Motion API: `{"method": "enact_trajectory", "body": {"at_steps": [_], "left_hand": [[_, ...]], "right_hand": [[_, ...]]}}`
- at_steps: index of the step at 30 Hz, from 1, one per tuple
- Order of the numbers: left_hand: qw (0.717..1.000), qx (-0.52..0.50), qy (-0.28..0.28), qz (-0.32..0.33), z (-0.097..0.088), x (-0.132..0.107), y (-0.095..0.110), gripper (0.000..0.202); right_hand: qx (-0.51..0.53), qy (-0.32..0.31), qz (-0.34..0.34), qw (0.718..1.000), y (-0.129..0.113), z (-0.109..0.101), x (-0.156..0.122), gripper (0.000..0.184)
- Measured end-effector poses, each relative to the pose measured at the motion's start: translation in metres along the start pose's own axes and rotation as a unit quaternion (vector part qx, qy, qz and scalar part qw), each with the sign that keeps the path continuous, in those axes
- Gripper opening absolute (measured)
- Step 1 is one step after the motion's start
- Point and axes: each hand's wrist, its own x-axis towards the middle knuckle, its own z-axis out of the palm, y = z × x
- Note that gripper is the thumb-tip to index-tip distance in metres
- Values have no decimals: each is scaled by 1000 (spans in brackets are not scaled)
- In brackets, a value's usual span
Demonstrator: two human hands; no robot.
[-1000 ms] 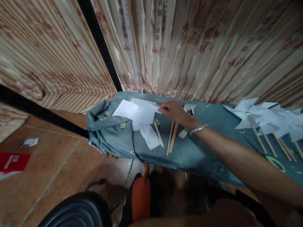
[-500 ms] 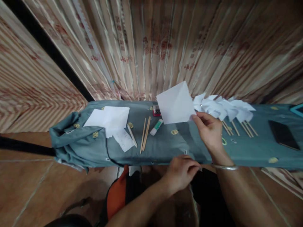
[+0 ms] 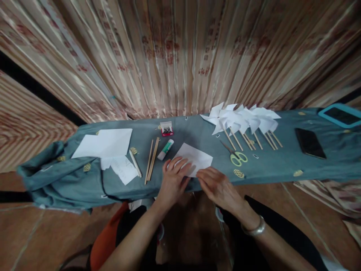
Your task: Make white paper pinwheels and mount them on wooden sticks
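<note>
A square sheet of white paper (image 3: 199, 157) lies low over the cloth in front of me, partly covered by my hands. My left hand (image 3: 175, 175) is curled over its left side, fingers on top and thumb at the near edge. With the fingertips of my right hand (image 3: 216, 186) I pinch the near right corner. Just beyond the paper lies a glue stick (image 3: 166, 149). Green-handled scissors (image 3: 237, 156) rest to the right, their blades pointing away and to the left. What the undersides of my fingers do is hidden.
White paper pinwheels (image 3: 245, 118) on sticks overlap at the back right. Left of the glue stick lie wooden sticks (image 3: 152, 160), a white paper roll (image 3: 135, 163) and paper sheets (image 3: 113, 143). A small red box (image 3: 167, 130) stands behind. Farther right are a phone (image 3: 310, 143) and a blue-framed tablet (image 3: 342, 114).
The paper came down from the air toward the near edge of the cloth. My left hand moved up and left onto it; my right hand moved down and left. The scissors now show fully.
</note>
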Motion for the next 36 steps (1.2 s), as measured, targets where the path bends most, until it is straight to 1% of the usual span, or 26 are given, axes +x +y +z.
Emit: {"method": "enact_trajectory", "body": {"at_steps": [2,4,6,7,9,10,12,14,16,17,19,20,23,26,31,36], "left_hand": [[999,-15,-39,-12,2,1,-4,26],[997,-51,-48,-36,4,2,-7,22],[993,-94,-37,-60,6,3,-8,22],[991,-115,-28,-69,7,3,-8,23],[986,-147,-12,-83,8,3,-8,25],[984,-154,-3,-90,8,3,-8,26],[986,-138,19,-93,7,2,-6,28],[994,-82,36,-63,5,0,-1,37],[999,-9,34,-6,5,-3,4,45],[999,22,21,24,6,-4,7,46],[995,70,-19,68,10,-9,12,45],[992,87,-41,78,13,-11,14,45],[986,112,-103,69,20,-15,16,50],[983,115,-136,49,21,-16,16,57],[982,112,-146,36,22,-16,12,62],[982,107,-153,19,23,-17,9,65]], "right_hand": [[50,-3,18,999,3,0,1,19],[89,10,61,994,13,-4,4,18],[126,25,113,985,26,-8,6,21],[145,30,133,980,33,-10,7,18],[186,39,160,969,47,-11,8,10],[208,45,169,962,52,-10,9,11],[241,55,188,950,60,-6,12,15],[250,54,211,943,67,-1,16,18],[229,54,234,944,72,5,22,19],[211,56,242,945,75,8,25,19],[178,62,249,950,79,13,31,17],[165,63,249,952,80,14,33,16],[135,55,238,960,81,18,37,14],[99,44,233,966,80,21,38,13],[45,57,236,969,81,31,42,12],[15,75,229,970,79,36,43,13]]}}
